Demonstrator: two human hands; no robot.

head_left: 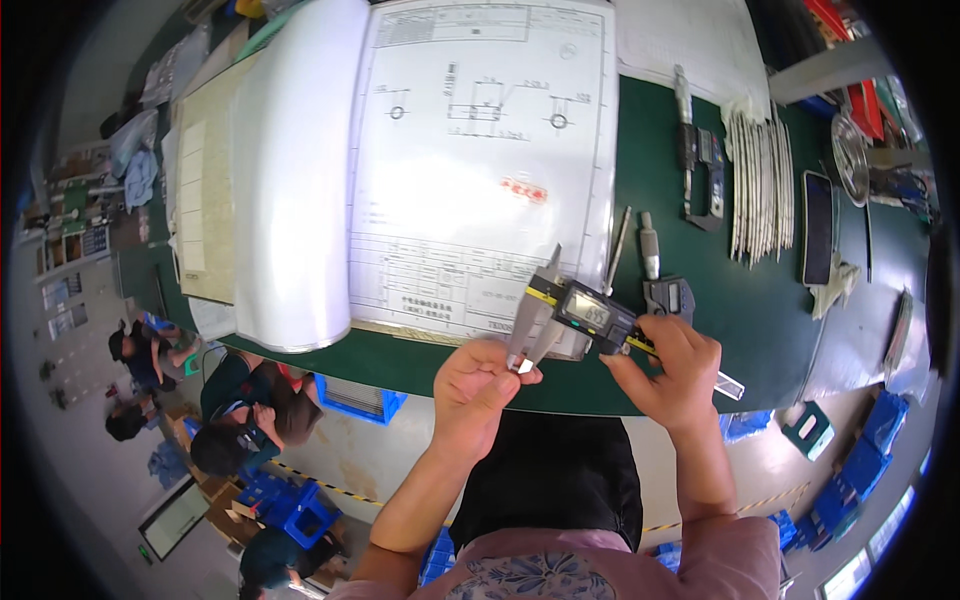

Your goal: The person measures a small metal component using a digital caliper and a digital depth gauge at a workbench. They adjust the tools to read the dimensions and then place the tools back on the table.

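Observation:
My right hand (672,368) is closed around the slide end of a digital caliper (592,312), its lit display facing up and its beam slanting down to the right. Between the fingertips of my left hand (472,392) is a small shiny metal part (523,366), pinched at the tips of the caliper's long jaws. Fingers and jaws cover much of the part, so its full shape is hidden. Just beyond the caliper lies a technical drawing (440,190) in a clear sleeve, part of an open binder with a rolled-back stack of sleeves (300,180).
Right of the drawing, on the green table (745,335), lie two digital micrometers (703,170) (668,292), a thin rod (618,245), a row of pale strips (760,185) and a phone (817,228). A metal dish (849,158) stands farther right. People sit at lower left near a blue stool (308,518).

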